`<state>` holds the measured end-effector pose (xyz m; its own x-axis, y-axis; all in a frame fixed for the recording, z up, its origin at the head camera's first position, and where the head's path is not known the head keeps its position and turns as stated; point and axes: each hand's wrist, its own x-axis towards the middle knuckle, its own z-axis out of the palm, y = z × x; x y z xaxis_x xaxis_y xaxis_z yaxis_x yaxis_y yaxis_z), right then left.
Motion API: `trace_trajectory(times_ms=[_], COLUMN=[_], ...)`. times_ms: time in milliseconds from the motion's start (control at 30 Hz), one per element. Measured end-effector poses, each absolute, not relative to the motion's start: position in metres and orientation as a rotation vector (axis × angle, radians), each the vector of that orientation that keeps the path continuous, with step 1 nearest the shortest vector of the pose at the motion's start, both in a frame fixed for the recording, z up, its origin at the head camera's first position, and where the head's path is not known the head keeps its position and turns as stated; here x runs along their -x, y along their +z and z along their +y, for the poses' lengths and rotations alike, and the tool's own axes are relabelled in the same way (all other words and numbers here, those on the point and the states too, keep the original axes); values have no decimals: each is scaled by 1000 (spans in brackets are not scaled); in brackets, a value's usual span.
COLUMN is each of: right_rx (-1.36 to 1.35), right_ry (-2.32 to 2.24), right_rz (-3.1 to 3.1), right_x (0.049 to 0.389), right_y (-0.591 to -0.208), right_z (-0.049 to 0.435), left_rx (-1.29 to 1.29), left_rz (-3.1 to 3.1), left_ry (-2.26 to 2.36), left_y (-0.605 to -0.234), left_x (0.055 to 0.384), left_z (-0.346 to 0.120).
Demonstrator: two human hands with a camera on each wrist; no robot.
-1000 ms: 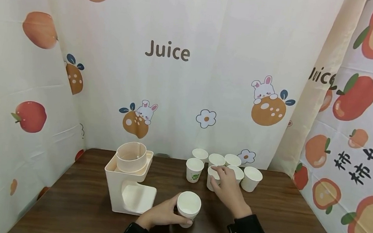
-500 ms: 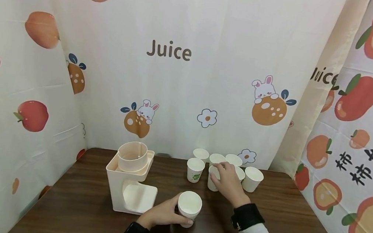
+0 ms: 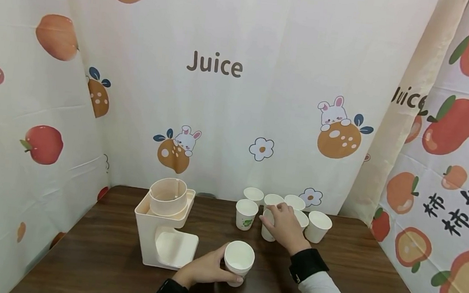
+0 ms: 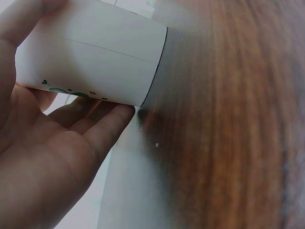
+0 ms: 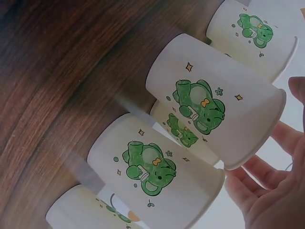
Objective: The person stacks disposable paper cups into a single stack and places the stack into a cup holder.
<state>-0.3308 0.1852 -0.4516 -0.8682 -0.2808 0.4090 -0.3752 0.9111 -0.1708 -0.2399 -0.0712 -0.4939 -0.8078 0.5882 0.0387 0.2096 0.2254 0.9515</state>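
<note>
My left hand (image 3: 207, 269) grips a white paper cup (image 3: 238, 257) from the left, low over the table. A second rim line shows just beneath its top rim. In the left wrist view, fingers and thumb lie around the side of this cup (image 4: 95, 47), where a little green print shows. My right hand (image 3: 287, 226) reaches over a standing white cup (image 3: 267, 233) at the front of a group. In the right wrist view that cup (image 5: 214, 100) bears a green bear print. The fingers (image 5: 259, 169) are at its rim, and the thumb (image 5: 298, 88) is spread apart from it.
Several more white paper cups stand upright around the right hand, among them a left cup (image 3: 246, 212) and a right cup (image 3: 318, 226). A cream-coloured machine (image 3: 147, 236) with a round top and a base tray stands left on the dark wooden table (image 3: 95, 255). Printed curtains surround it.
My right thumb has spread leftwards off the cup's rim. The left hand keeps its cup in place. The whole view has shifted slightly.
</note>
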Motion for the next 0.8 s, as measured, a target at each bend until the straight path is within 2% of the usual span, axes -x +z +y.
trace_trajectory(times_ms=[800], right_rx=[-490], right_ry=[329], right_rz=[-2764], right_x=[325], right_y=[-444], right_z=[182], left_rx=[-744], left_rz=[2188], left_ry=[1606], left_y=[-496], left_x=[242], left_z=[-71])
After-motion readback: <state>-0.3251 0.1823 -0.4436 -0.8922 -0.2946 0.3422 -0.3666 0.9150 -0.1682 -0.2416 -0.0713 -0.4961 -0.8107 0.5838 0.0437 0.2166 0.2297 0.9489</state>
